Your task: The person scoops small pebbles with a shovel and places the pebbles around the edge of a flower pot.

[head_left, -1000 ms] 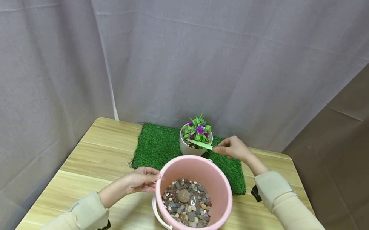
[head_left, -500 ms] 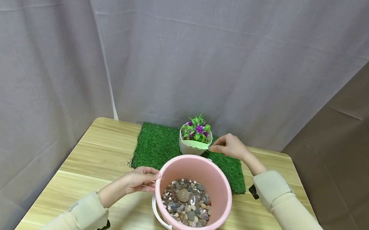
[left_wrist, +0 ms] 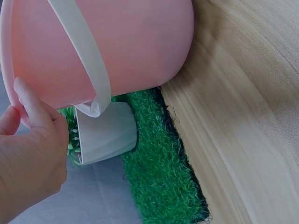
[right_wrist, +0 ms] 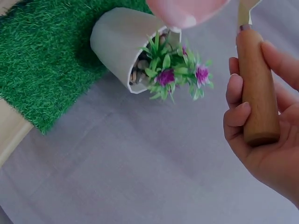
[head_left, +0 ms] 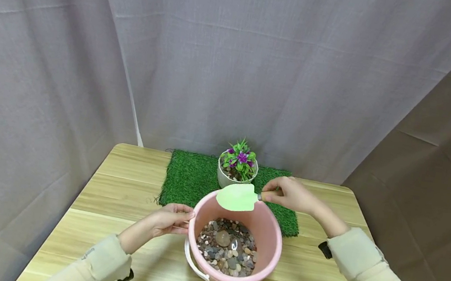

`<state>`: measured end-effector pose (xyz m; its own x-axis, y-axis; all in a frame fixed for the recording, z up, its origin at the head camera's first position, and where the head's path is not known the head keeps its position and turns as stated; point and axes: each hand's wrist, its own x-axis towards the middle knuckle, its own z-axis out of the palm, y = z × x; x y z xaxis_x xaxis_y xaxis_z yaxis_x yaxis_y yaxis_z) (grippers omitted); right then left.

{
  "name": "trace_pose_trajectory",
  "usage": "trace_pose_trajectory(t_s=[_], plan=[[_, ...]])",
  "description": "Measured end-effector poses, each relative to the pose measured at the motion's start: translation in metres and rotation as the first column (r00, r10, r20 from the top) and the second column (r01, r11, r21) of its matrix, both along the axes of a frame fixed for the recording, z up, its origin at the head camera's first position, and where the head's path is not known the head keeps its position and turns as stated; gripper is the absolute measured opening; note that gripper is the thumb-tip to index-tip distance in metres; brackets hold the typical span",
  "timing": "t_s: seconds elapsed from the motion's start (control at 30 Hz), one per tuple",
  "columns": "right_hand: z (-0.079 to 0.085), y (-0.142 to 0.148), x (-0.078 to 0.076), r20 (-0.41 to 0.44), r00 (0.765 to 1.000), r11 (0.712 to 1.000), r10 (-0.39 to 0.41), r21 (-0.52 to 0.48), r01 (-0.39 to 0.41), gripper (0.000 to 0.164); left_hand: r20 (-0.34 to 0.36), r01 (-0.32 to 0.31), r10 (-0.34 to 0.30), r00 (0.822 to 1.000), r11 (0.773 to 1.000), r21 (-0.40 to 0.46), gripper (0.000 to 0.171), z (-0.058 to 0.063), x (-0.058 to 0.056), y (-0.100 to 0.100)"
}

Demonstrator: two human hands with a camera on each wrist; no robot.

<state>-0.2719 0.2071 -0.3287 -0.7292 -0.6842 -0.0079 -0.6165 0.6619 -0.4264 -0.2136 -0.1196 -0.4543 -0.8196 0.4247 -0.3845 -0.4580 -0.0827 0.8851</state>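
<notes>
My left hand (head_left: 169, 220) pinches the left rim of a pink bucket (head_left: 273, 252), thumb on one side and fingers on the other in the left wrist view. Inside the bucket lie many mixed pebbles (head_left: 227, 254), with one larger tan stone (head_left: 223, 238) among them. My right hand (head_left: 292, 194) grips the wooden handle (right_wrist: 258, 88) of a garden trowel. Its light green blade (head_left: 238, 197) points left over the bucket's far rim, its broad face showing. Just behind the bucket stands a white flowerpot (head_left: 224, 180) with a purple-flowered plant (head_left: 241, 158) and pebbles in it.
The pot stands on a green artificial turf mat (head_left: 189, 180) at the back of the wooden table (head_left: 119, 188). A white bucket handle (head_left: 196, 263) hangs down on the left side. Grey cloth (head_left: 233, 76) rises behind the table, and brown cloth (head_left: 433, 182) at the right.
The trowel has come from the pot towards me, over the bucket's far rim. Its blade has turned from edge-on to showing its broad face. The left hand keeps its hold on the rim.
</notes>
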Motion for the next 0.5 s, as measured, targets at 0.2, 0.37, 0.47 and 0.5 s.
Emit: trace_pose_trajectory(t_s=[0.2,0.37,0.47,0.5], plan=[[-0.01,-0.005,0.013,-0.1,0.995,0.995,0.026,0.098,-0.016,0.011,-0.005,0.01,-0.01,1.0,1.0,0.006,0.027,0.0,0.0,0.001],[-0.018,-0.011,0.021,-0.166,0.985,0.99,0.045,0.143,-0.021,0.012,-0.005,0.011,-0.011,1.0,1.0,0.014,0.028,0.0,0.0,0.0],[-0.024,-0.014,0.025,-0.201,0.978,0.986,0.052,0.165,-0.019,0.007,-0.004,0.009,-0.008,1.0,1.0,0.019,0.027,0.0,0.0,0.0],[-0.026,-0.016,0.026,-0.211,0.976,0.984,0.057,0.175,-0.02,0.007,-0.003,0.009,-0.009,1.0,1.0,0.019,0.027,0.0,0.0,-0.001]])
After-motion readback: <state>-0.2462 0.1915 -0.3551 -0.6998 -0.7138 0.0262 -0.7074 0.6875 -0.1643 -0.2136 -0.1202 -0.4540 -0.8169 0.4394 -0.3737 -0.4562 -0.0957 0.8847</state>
